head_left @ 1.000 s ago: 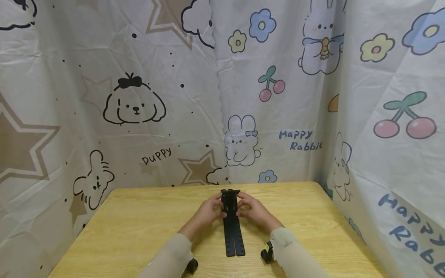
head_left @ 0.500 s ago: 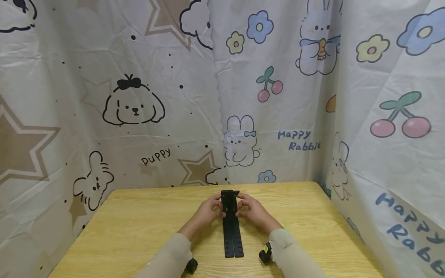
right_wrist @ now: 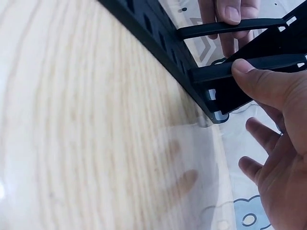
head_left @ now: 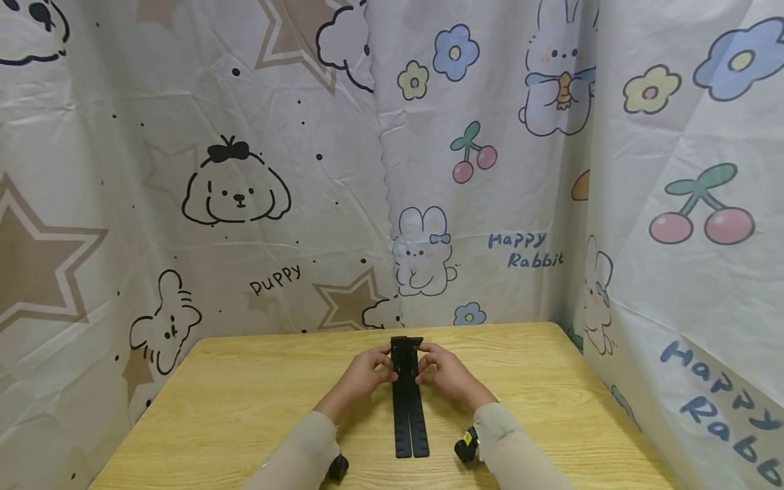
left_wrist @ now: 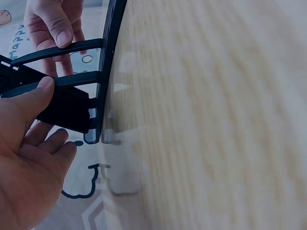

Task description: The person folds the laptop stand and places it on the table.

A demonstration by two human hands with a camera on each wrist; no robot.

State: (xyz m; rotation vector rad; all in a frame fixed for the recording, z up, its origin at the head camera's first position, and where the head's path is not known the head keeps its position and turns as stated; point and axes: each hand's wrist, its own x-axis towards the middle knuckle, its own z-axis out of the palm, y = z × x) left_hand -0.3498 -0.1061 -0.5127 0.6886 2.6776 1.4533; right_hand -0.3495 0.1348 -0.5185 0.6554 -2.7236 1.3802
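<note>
A black folding stand [head_left: 407, 415], like one for a laptop, stands in the middle of the table with its two notched legs pointing toward me. Its far end is raised, with a plate [right_wrist: 242, 88] held up by slim struts [left_wrist: 79, 78]. My left hand [head_left: 369, 371] grips the raised part from the left; in the left wrist view its thumb lies on one strut, fingers behind. On the other side my right hand [head_left: 447, 373] does the same, its thumb pressed on a strut in the right wrist view, with some lower fingers extended off the plate.
The light wooden table [head_left: 257, 395] extends around the stand on both sides. Its back edge lies just beyond the raised end. A patterned curtain [head_left: 343, 170] hangs behind and along the sides. Small black wrist devices [head_left: 467, 446] sit at both sleeves.
The head view has shifted slightly. Rounded tips that showed behind the stand's top edge one second ago are hidden now. Both hands keep their hold in about the same place.
</note>
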